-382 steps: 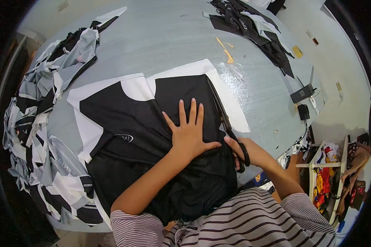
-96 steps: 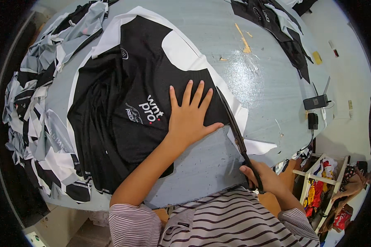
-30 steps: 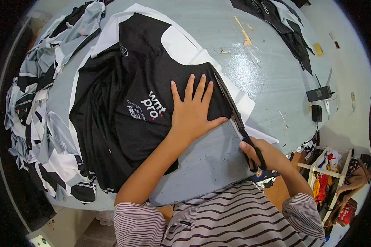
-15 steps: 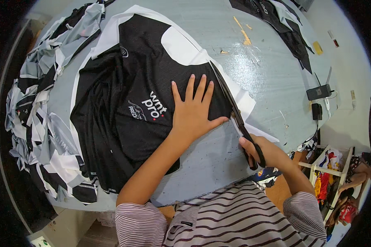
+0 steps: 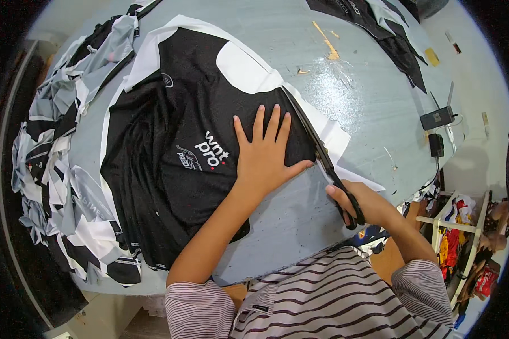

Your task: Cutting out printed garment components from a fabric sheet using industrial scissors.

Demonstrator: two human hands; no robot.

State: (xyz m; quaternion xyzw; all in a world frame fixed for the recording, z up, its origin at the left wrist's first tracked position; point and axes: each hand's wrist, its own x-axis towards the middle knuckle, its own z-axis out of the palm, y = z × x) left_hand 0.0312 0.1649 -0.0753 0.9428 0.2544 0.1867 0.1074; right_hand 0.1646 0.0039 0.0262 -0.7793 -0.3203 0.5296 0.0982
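A black printed fabric panel (image 5: 152,130) with white margins lies on the grey table. My left hand (image 5: 263,155) is spread flat on it, fingers apart, pressing near its right edge. In my right hand (image 5: 365,200) are large dark fabric scissors (image 5: 321,152), gripped by the handles. Their long blades lie along the panel's right edge, tips near the white neck-shaped area (image 5: 246,68). A white strip of fabric (image 5: 335,138) hangs off to the right of the blades, and it cannot be told how far it is cut from the panel.
A heap of grey, black and white fabric pieces (image 5: 68,192) covers the table's left side. More black pieces (image 5: 379,37) lie at the far right. A small black router (image 5: 437,117) sits on the right edge, above a shelf (image 5: 461,226) with coloured cloth.
The scissors' blades look closer together than before. My left hand stays flat on the panel. The whole view has shifted slightly.
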